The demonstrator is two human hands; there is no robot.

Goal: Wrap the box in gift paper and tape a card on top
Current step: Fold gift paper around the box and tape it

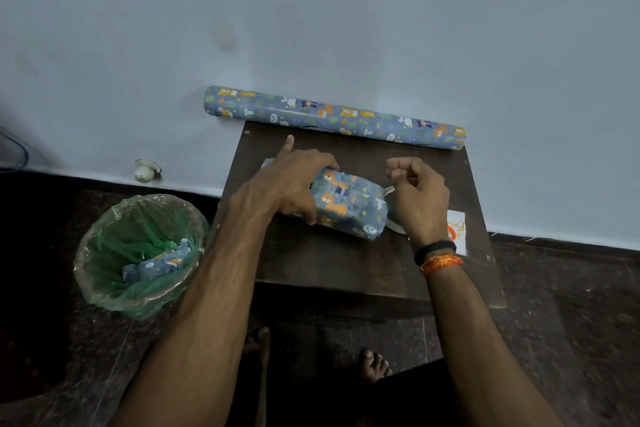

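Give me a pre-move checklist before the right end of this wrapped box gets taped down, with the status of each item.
1. Box covered in gift paper on the faces in view: ok.
2. Left hand holding the box steady on the table: ok, fingers curled over its left end.
3. Tape ready in the right hand: cannot tell; the fingers pinch something small at the box's right end, and a pale strip shows there.
4. Right end flap folded flat: cannot tell, the hand hides it.
5. Card within reach: ok, lying on the table just right of the right wrist.
6. Paper roll out of the way: ok, against the wall.
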